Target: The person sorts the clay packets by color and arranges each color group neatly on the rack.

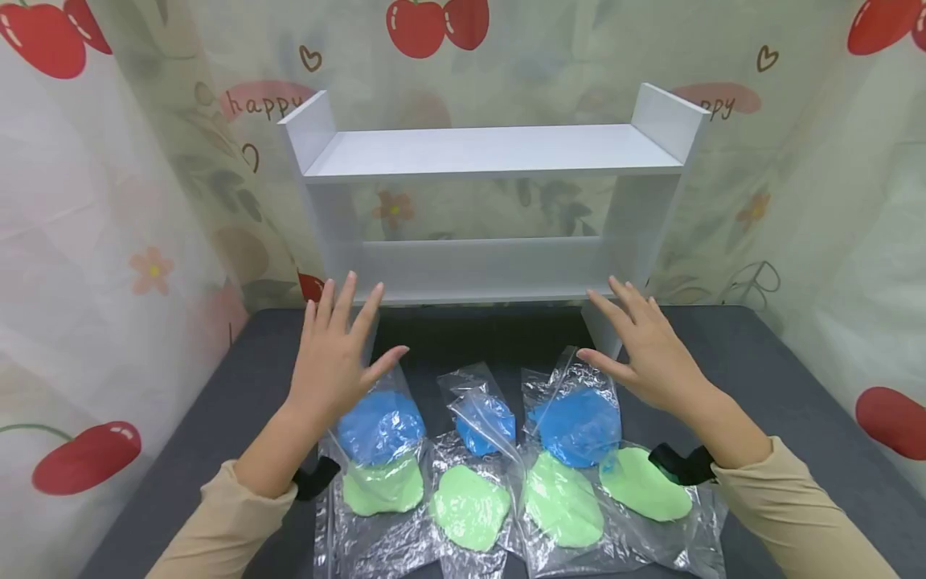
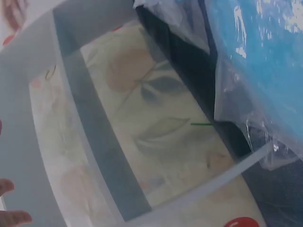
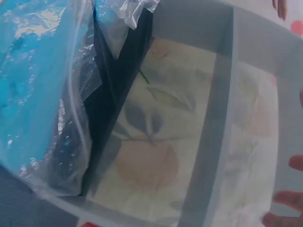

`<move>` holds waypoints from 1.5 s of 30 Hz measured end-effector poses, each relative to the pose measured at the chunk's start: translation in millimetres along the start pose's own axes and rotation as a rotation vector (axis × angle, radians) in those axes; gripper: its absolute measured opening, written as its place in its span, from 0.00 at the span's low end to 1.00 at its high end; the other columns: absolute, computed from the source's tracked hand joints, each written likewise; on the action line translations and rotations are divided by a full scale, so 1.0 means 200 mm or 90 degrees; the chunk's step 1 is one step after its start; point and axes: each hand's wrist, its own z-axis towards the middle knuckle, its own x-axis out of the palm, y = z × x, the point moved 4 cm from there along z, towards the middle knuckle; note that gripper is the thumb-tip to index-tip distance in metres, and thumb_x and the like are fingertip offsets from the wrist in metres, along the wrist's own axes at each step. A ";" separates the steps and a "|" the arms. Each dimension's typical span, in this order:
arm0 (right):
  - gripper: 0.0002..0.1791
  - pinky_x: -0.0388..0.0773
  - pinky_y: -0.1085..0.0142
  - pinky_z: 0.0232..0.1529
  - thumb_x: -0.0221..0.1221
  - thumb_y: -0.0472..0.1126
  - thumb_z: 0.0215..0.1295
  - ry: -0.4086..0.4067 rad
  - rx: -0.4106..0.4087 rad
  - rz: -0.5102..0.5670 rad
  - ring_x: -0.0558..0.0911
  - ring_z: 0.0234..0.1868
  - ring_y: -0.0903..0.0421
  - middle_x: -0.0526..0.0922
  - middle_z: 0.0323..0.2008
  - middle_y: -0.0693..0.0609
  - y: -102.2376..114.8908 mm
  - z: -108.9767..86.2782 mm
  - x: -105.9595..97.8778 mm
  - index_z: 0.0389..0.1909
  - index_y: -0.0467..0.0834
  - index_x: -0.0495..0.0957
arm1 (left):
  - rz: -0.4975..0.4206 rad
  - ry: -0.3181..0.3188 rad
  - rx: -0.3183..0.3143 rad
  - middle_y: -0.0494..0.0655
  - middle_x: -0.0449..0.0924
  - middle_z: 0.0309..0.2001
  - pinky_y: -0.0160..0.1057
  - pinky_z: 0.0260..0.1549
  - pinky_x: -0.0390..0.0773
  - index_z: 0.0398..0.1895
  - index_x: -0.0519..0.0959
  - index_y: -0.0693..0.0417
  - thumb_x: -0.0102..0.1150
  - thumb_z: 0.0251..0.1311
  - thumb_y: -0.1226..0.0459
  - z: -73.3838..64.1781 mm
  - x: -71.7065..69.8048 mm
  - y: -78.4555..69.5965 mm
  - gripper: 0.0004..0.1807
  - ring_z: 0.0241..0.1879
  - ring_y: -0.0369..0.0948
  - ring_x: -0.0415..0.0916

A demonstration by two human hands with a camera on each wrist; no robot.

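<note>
My left hand [image 1: 334, 362] is held with fingers spread above the left end of a row of clear plastic bags, gripping nothing. Opposite it, my right hand [image 1: 647, 350] is likewise spread, over the right end of the row. The bags hold flat blue pieces [image 1: 381, 428] toward the back and light green pieces [image 1: 470, 507] toward the front. A second blue piece [image 1: 486, 424] lies in the middle bag, and a third [image 1: 579, 426] near the right hand. In both wrist views, fingertips [image 2: 14, 218] [image 3: 286, 209] show at the outer edge.
A white two-tier shelf [image 1: 477, 153] stands at the back of the dark table [image 1: 195, 482], beyond both hands. Patterned curtains [image 1: 108, 241] with cherries and flowers hang behind and at both sides. Black bands [image 1: 316, 478] circle the wrists.
</note>
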 end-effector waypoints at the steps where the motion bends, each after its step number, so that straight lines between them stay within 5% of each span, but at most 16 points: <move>1: 0.42 0.52 0.38 0.65 0.58 0.57 0.61 0.013 0.012 0.015 0.55 0.70 0.35 0.52 0.71 0.38 -0.01 -0.01 0.00 0.72 0.49 0.53 | -0.016 -0.012 -0.010 0.63 0.52 0.71 0.64 0.65 0.52 0.72 0.56 0.49 0.61 0.54 0.46 0.00 -0.01 0.02 0.45 0.70 0.62 0.49; 8: 0.37 0.61 0.38 0.59 0.56 0.51 0.65 0.100 0.082 0.134 0.61 0.66 0.35 0.59 0.68 0.36 -0.16 -0.08 0.11 0.70 0.42 0.55 | -0.162 -0.056 -0.138 0.66 0.57 0.68 0.62 0.60 0.61 0.69 0.58 0.59 0.60 0.58 0.57 0.03 -0.01 0.19 0.38 0.67 0.62 0.56; 17: 0.38 0.72 0.43 0.53 0.58 0.49 0.64 0.159 0.126 0.251 0.69 0.60 0.32 0.63 0.64 0.32 -0.30 -0.16 0.29 0.67 0.33 0.57 | -0.301 0.022 -0.280 0.64 0.53 0.69 0.62 0.61 0.60 0.73 0.46 0.55 0.49 0.65 0.51 0.05 0.09 0.32 0.39 0.67 0.61 0.56; 29: 0.47 0.74 0.45 0.51 0.59 0.55 0.60 0.272 0.248 0.342 0.66 0.61 0.29 0.49 0.68 0.29 -0.38 -0.22 0.48 0.71 0.37 0.49 | -0.492 0.019 -0.342 0.66 0.57 0.68 0.56 0.59 0.68 0.74 0.47 0.52 0.43 0.69 0.57 0.08 0.21 0.38 0.33 0.65 0.60 0.62; 36: 0.51 0.75 0.46 0.48 0.63 0.55 0.56 0.301 0.256 0.348 0.67 0.59 0.29 0.47 0.67 0.27 -0.38 -0.22 0.54 0.71 0.39 0.47 | -0.488 0.000 -0.374 0.64 0.64 0.65 0.54 0.52 0.74 0.72 0.53 0.55 0.47 0.68 0.59 0.09 0.26 0.39 0.32 0.59 0.59 0.70; 45: 0.52 0.75 0.47 0.47 0.68 0.53 0.51 0.325 0.247 0.341 0.69 0.57 0.31 0.51 0.65 0.27 -0.37 -0.22 0.56 0.70 0.36 0.51 | -0.475 -0.030 -0.367 0.64 0.69 0.61 0.54 0.48 0.77 0.71 0.57 0.51 0.50 0.66 0.63 0.09 0.27 0.39 0.31 0.56 0.58 0.73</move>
